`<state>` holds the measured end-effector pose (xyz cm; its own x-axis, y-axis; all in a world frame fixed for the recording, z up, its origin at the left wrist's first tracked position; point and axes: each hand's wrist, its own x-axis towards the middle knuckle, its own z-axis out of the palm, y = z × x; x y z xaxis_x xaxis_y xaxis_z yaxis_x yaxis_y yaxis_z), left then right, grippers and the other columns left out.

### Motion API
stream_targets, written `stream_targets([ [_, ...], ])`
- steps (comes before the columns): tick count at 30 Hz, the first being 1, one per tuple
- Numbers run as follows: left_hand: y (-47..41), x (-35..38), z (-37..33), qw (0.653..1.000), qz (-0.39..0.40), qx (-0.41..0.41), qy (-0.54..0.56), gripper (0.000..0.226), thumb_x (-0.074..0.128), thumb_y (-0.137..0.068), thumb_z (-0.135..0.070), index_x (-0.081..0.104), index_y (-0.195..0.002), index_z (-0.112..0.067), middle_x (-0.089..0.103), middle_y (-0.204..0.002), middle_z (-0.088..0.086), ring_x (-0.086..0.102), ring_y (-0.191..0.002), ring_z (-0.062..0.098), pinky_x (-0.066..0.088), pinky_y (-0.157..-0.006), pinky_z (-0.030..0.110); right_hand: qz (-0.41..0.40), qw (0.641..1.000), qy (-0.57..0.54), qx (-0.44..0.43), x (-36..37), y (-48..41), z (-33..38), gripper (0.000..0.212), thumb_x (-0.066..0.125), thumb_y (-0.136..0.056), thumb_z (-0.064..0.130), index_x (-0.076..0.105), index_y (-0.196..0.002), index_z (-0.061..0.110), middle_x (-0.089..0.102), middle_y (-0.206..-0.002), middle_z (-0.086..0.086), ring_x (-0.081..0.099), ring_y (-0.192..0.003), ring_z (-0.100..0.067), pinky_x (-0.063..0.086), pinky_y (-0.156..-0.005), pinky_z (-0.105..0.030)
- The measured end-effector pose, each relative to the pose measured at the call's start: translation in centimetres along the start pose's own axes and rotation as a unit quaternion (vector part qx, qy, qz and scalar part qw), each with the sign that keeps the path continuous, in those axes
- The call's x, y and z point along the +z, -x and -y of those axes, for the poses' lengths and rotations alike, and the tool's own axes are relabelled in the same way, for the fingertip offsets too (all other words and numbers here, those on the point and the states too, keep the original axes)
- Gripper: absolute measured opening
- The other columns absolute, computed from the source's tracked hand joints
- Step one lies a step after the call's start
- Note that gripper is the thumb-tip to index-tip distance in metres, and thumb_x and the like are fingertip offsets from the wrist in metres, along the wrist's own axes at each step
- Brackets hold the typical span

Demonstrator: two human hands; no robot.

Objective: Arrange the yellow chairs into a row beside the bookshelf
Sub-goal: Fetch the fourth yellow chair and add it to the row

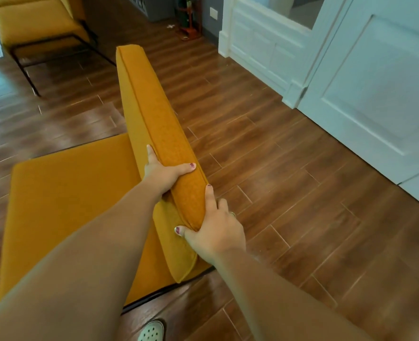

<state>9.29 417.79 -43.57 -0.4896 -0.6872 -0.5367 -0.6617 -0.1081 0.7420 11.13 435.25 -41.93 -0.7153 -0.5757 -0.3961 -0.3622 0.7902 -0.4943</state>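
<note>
The chair [63,207] at seven o'clock is mustard yellow all over, its fabric finely textured and plain, with a thin black frame showing under its near edge. A second chair [35,23] at eleven o'clock has the same mustard yellow cloth and thin black metal legs. The floor [265,148] is reddish-brown wood planking with darker grain streaks and pale thin joints. At two o'clock the doors [375,94] are white and panelled. The left hand [163,173] and right hand [218,230] both have dark red nail polish. At six o'clock a shoe [151,332] is pale grey-white with small dark holes. At twelve o'clock a stand [190,23] is reddish-orange.
</note>
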Motion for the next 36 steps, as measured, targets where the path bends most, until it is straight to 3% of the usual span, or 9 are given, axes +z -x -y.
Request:
stream_targets([
  [19,-6.6,-1.1,-3.3,1.000,0.000,0.009,0.025,0.134,0.085,-0.063,-0.047,-0.018,-0.149,-0.039,0.016,-0.158,0.005,0.027,-0.140,0.033,0.032,-0.108,0.053,-0.045,0.999,0.012,-0.017,-1.1,-6.6,1.9,0.103,0.051,-0.080,0.072,-0.015,-0.149,0.035,0.035,-0.135,-0.003,0.050,-0.113,-0.025,0.043,-0.079,-0.031],
  [36,-16.9,-3.9,-8.9,0.999,-0.014,0.006,0.036,0.134,0.086,-0.062,-0.048,-0.016,-0.149,-0.040,0.018,-0.158,0.005,0.029,-0.139,0.034,0.034,-0.108,0.055,-0.037,0.998,0.026,-0.046,-4.0,-17.5,6.2,0.100,0.051,-0.082,0.070,-0.014,-0.150,0.034,0.034,-0.137,-0.004,0.049,-0.116,-0.026,0.042,-0.081,-0.031],
])
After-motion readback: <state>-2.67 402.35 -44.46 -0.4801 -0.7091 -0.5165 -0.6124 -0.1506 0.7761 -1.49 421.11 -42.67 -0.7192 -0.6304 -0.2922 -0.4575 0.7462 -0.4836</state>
